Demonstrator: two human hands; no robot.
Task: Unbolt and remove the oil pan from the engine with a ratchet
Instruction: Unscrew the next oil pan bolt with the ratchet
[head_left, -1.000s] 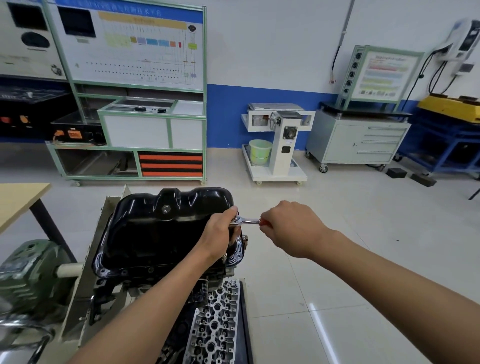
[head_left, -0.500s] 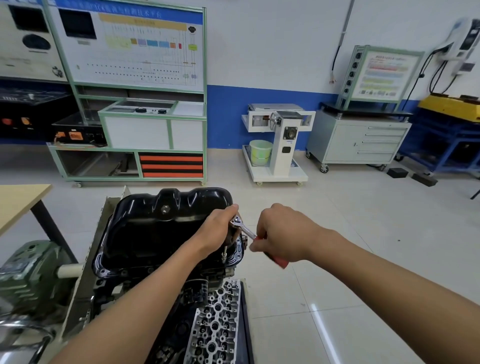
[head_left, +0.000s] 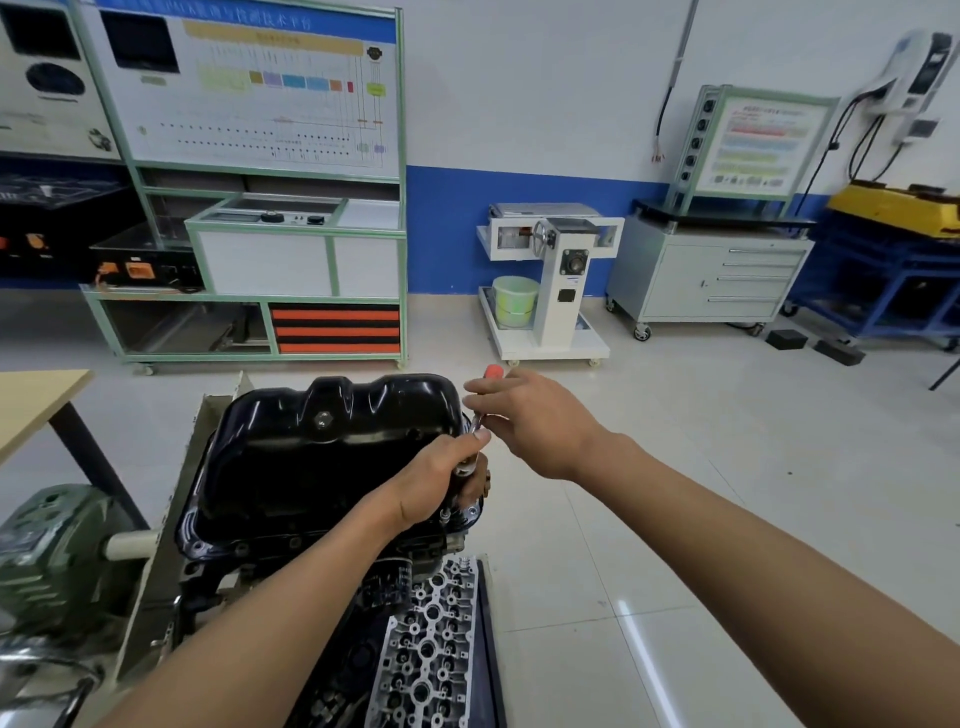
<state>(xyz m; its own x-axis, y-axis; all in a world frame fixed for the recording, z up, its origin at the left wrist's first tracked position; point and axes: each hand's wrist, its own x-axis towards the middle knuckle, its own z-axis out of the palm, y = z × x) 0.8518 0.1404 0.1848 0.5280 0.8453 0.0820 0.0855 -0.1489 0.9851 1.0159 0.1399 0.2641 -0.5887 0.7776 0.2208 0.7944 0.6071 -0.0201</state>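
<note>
- Oil pan (head_left: 332, 457): glossy black, seated open-side down on top of the inverted engine (head_left: 291, 566), flange against the block. Hex drain plug (head_left: 323, 420) on its far wall.
- Ratchet (head_left: 475, 422): chrome shank, red grip end (head_left: 492, 371) sticking up past the right hand. The handle slopes up and away from the pan's right rim; the head sits at that rim, mostly covered by the left hand.
- Left hand (head_left: 441, 478): fingers curled round the ratchet's head end and the bright socket piece under it, thumb on the shank, at the pan's right flange.
- Right hand (head_left: 530, 415): fingers wrapped round the ratchet handle, just above and to the right of the left hand, off the pan's far right corner.
- Small bright bolt (head_left: 445, 514) standing in the flange just below the left hand; I cannot tell how far out it is.
- Cylinder head (head_left: 431, 649), bare metal, lies below the engine, nearer to me.
- Writing: blue header strip on the green-framed training board (head_left: 249, 93) carries white characters, too blurred to read. Panel on the grey drawer cabinet (head_left: 717, 275) shows coloured text bands — also illegible. White print on the oil filter (head_left: 387, 582): unreadable.
- Wooden bench (head_left: 36, 400) at left; white wheeled stand (head_left: 556, 270) with a pale green bucket (head_left: 514, 301) by the blue-banded wall.
</note>
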